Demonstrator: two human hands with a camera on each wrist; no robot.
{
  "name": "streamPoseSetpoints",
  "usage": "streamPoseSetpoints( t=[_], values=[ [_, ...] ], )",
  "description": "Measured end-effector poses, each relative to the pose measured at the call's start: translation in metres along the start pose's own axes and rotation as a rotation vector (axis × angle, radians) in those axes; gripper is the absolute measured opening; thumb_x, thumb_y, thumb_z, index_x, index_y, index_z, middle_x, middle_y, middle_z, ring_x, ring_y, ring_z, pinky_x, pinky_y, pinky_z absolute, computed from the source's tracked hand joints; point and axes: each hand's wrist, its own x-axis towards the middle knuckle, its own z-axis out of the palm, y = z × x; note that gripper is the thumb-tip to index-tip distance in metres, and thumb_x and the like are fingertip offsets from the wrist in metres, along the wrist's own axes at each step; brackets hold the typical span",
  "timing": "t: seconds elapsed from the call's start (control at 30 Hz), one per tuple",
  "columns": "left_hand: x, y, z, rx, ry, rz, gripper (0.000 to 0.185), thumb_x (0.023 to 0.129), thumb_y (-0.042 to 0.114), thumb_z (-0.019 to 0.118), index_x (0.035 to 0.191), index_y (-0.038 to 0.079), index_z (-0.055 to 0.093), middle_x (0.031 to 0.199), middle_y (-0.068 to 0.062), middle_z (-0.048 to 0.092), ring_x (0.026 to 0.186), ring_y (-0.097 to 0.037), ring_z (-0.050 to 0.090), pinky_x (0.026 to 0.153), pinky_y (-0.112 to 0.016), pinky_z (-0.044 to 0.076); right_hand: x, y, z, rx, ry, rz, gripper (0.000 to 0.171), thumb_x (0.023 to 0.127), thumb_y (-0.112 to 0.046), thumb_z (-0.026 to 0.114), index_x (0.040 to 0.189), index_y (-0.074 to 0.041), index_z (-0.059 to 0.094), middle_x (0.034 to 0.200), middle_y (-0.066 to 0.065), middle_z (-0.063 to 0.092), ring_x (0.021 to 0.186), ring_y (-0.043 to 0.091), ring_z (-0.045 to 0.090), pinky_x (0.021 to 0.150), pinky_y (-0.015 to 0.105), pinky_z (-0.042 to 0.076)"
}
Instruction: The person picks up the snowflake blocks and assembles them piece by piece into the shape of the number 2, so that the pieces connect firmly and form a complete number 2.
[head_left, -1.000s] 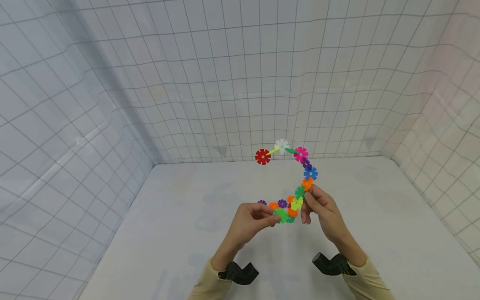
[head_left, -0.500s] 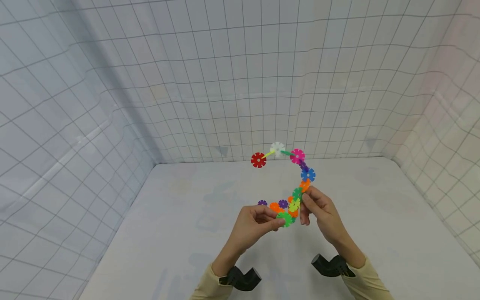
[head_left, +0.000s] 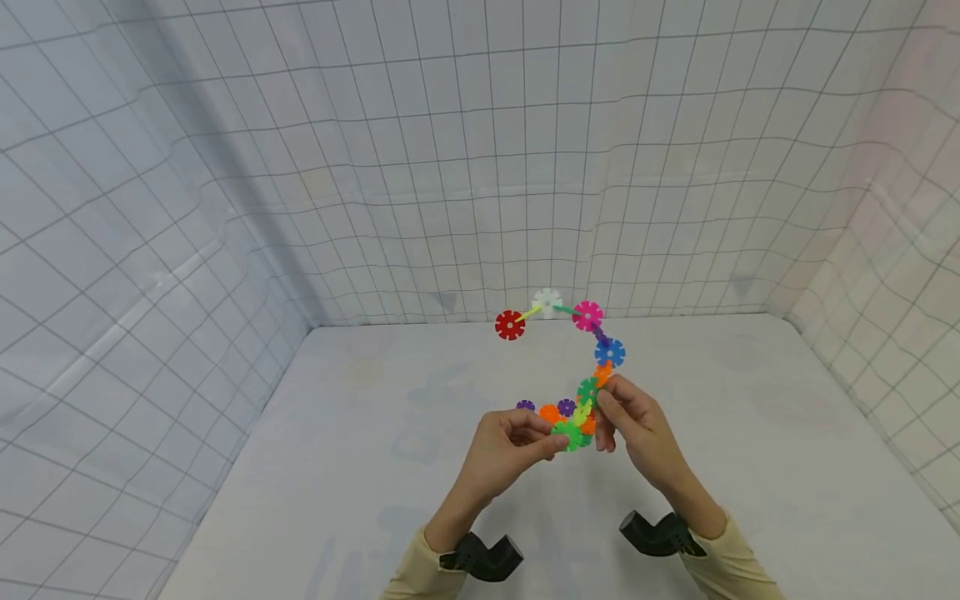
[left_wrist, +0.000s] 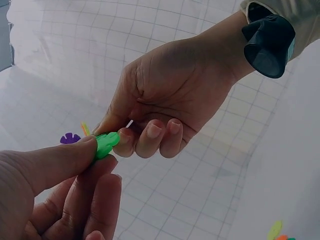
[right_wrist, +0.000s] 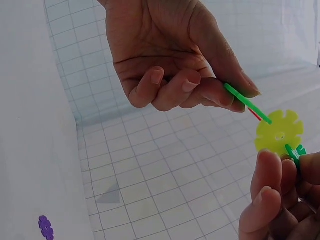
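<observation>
In the head view both hands hold a curved chain of coloured snowflake discs [head_left: 610, 352] above the white table. My left hand [head_left: 551, 442] pinches the bright green disc [head_left: 570, 435] at the chain's lower end. My right hand [head_left: 600, 408] pinches the discs just above it, beside a yellow disc [right_wrist: 279, 132]. From there the chain arcs up through blue, pink [head_left: 587, 316] and white to a red disc [head_left: 509, 325] at the free end. The left wrist view shows my left thumb and fingers on the green disc [left_wrist: 106, 144], the right hand [left_wrist: 170, 100] close behind.
Loose discs lie on the table behind the hands: a purple one [head_left: 526, 406], an orange one [head_left: 550, 413] and another purple one [head_left: 566, 407]. White grid-patterned cloth walls [head_left: 450, 167] enclose the table [head_left: 750, 433] on three sides. Black camera mounts [head_left: 480, 557] sit on both wrists.
The chain's free red end has swung left and slightly down. Both hands shifted a little left and stayed on the lower discs.
</observation>
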Motion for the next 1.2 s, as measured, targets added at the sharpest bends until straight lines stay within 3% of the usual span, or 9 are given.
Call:
streamPoseSetpoints(
  t=[0.37,0.63,0.8,1.0,1.2],
  values=[
    [0.001,-0.002,0.000,0.010,0.052,0.015,0.015,0.083,0.017,0.075,0.084,0.003,0.069,0.071,-0.005,0.067,0.065,-0.017,0.064,0.062,-0.030,0.048,-0.001,0.002,0.004,-0.101,0.028,0.012,0.012,0.098,0.007,0.042,0.092,0.000,0.050,0.061,0.007,0.047,0.047,0.019,0.048,0.043,0.030,0.044],
    [0.001,-0.004,0.000,-0.067,0.066,0.001,0.016,0.083,0.011,0.074,0.083,-0.003,0.065,0.072,-0.013,0.067,0.062,-0.017,0.064,0.065,-0.031,0.052,0.000,-0.006,0.006,-0.140,-0.024,-0.021,0.016,0.095,0.013,0.041,0.087,0.001,0.047,0.061,0.007,0.048,0.047,0.014,0.048,0.041,0.029,0.042],
    [0.002,-0.005,0.002,-0.137,0.061,0.006,0.016,0.083,0.005,0.072,0.082,-0.007,0.061,0.073,-0.018,0.065,0.060,-0.015,0.063,0.067,-0.034,0.055,0.001,-0.016,0.012,-0.161,-0.013,-0.056,0.020,0.095,0.013,0.040,0.084,-0.001,0.047,0.060,0.007,0.047,0.047,0.013,0.047,0.038,0.031,0.039],
    [0.002,-0.006,0.003,-0.150,0.067,0.007,0.016,0.083,0.004,0.072,0.080,-0.007,0.060,0.071,-0.018,0.064,0.058,-0.015,0.062,0.066,-0.035,0.055,0.000,-0.021,0.015,-0.179,0.010,-0.061,0.021,0.094,0.013,0.041,0.081,-0.001,0.047,0.057,0.006,0.047,0.045,0.012,0.045,0.037,0.028,0.037],
    [0.002,-0.006,0.002,-0.136,0.088,0.031,0.016,0.083,0.003,0.072,0.079,-0.008,0.060,0.070,-0.014,0.064,0.057,-0.014,0.061,0.064,-0.035,0.055,-0.001,-0.008,0.013,-0.177,0.005,-0.051,0.021,0.094,0.013,0.042,0.080,-0.002,0.047,0.056,0.004,0.046,0.043,0.012,0.045,0.036,0.028,0.035]
  ],
)
